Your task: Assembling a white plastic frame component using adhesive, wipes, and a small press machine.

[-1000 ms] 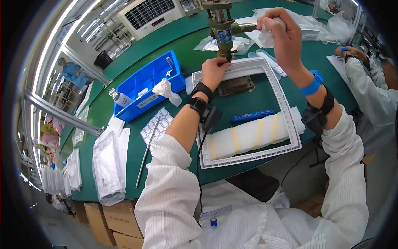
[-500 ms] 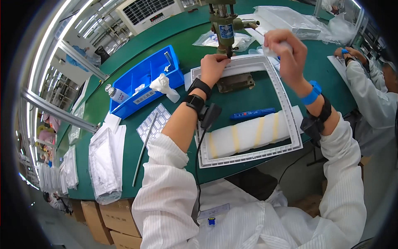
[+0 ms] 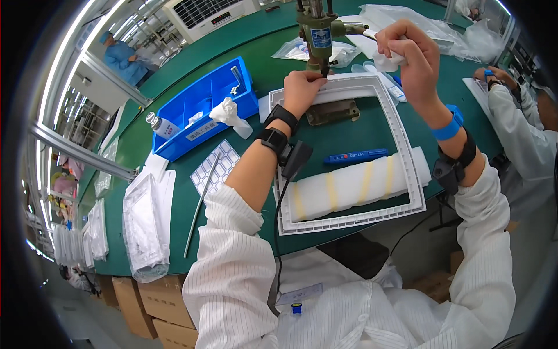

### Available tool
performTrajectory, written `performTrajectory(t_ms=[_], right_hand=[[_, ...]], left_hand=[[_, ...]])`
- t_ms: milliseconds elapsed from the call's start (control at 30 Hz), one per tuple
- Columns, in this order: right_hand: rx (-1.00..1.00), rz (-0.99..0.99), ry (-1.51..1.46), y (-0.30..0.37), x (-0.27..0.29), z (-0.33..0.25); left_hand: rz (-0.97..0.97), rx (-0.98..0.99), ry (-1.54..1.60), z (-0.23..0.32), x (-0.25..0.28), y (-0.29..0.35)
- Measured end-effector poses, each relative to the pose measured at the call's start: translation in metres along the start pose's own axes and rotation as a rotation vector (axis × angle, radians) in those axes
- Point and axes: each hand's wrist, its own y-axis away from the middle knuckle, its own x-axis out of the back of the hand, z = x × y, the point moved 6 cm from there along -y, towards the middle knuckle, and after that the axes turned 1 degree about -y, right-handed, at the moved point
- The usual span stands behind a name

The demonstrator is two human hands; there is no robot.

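Note:
A white rectangular plastic frame [image 3: 414, 174] lies at the table's near edge. Its far bar sits under the tip of a green bench press [image 3: 319, 42]. My left hand [image 3: 301, 93] rests over the far left corner, thumb and fingers pinched together right beside the press tip; whatever they pinch is hidden. Raised at the right of the press, my right hand [image 3: 415, 58] is closed around a white crumpled wad [image 3: 388, 61]. Whether the wad covers the end of the press lever I cannot tell. Under the press lies a worn metal block [image 3: 332, 113].
Inside the frame's opening are a blue pen-shaped tool [image 3: 356, 156] and a white foam roll [image 3: 343, 189] with yellow bands. A blue divided bin [image 3: 174, 152], a thin rod [image 3: 200, 209] and bagged parts [image 3: 142, 227] lie left. Another person's sleeve [image 3: 517, 131] is at the right.
My right hand has risen and moved slightly away from me with the white wad. My left hand stays by the press tip. A person in blue has come into view at the far left.

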Motion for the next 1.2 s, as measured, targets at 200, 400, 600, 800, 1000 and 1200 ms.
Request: performTrajectory(t_ms=[200,400,600,800,1000,1200], right_hand=[[0.062,0.003,0.083,0.035,-0.012,0.002],[0.082,-0.132,0.265,0.052,-0.014,0.004],[0.189,-0.431,0.421,0.04,-0.025,-0.003],[0.239,-0.708,0.675,0.052,-0.045,0.006],[0.32,-0.704,0.798,0.064,-0.052,0.015],[0.329,-0.72,0.84,0.073,-0.057,0.027]], left_hand=[[0.019,-0.021,0.015,-0.003,0.002,0.0],[0.02,-0.019,0.018,-0.004,-0.001,-0.002],[0.006,-0.001,0.022,-0.007,0.0,-0.001],[0.018,0.01,0.007,-0.007,0.0,-0.001],[-0.003,0.031,-0.01,-0.007,-0.002,0.0],[0.03,0.018,-0.002,-0.008,-0.002,0.001]])
